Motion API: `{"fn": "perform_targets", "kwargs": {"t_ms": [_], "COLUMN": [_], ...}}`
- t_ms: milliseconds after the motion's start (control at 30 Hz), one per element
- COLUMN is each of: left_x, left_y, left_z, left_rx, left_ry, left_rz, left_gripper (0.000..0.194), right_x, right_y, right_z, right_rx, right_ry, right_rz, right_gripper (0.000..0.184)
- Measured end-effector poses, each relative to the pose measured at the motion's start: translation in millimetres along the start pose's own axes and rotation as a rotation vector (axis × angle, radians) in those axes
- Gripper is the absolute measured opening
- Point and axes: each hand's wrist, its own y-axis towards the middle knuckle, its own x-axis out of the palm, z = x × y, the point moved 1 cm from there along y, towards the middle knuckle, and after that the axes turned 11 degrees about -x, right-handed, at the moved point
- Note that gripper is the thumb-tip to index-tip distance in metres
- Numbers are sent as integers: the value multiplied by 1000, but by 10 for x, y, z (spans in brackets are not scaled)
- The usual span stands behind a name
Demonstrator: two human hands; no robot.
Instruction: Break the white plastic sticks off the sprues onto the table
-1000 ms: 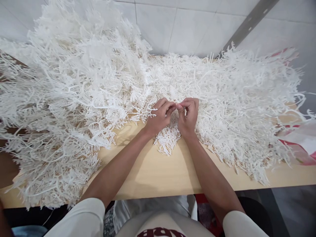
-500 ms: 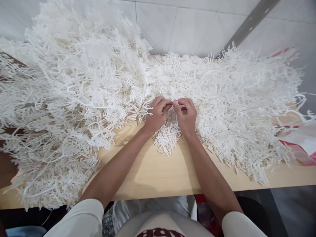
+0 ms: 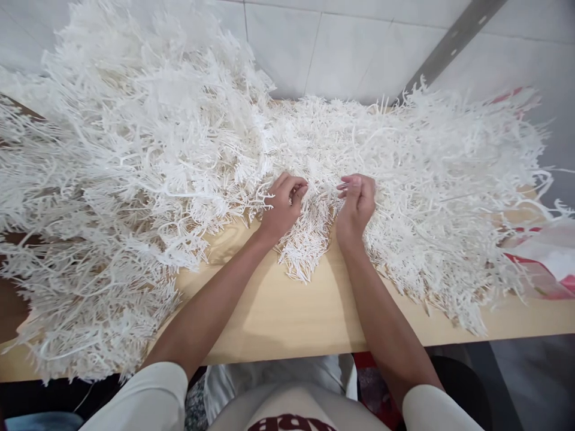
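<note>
My left hand [image 3: 284, 200] hovers at the near edge of the white heap, its thumb and fingertips pinched together. Whatever sits in that pinch is too small to make out. Forked tips of a white branched sprig [image 3: 265, 202] lie across the back of this hand. Apart from it, to the right, my right hand [image 3: 357, 202] has curled fingers with the thumb laid against them; anything between them is hidden. Below and between both hands, a small pile of short white sticks [image 3: 305, 254] rests on the wooden table [image 3: 287, 317].
A tall mound of white branched plastic-looking pieces [image 3: 135, 149] covers the left side. More of them [image 3: 440, 179] spread over the right side. A clear bag with red print [image 3: 545, 257] lies at the right edge. Behind stand a tiled wall [image 3: 283, 48] and a grey metal post [image 3: 449, 51].
The hands' fingertips were together in front of me; now they are apart. My right hand has moved to the right, my left hand slightly to the left.
</note>
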Motion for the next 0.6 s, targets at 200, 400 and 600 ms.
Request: {"fn": "perform_targets", "kwargs": {"t_ms": [200, 400, 600], "left_x": [19, 57, 3], "left_y": [-28, -55, -40], "left_z": [64, 94, 93], "left_rx": [90, 133, 92], "left_ry": [29, -14, -50], "left_rz": [-69, -178, -143], "left_gripper": [13, 12, 15], "right_x": [53, 1, -22], "right_y": [-31, -68, -14], "right_z": [-50, -74, 51], "right_rx": [-222, -221, 30], "right_ry": [-60, -149, -104], "right_rz": [-257, -84, 144], "right_gripper": [21, 30, 39]}}
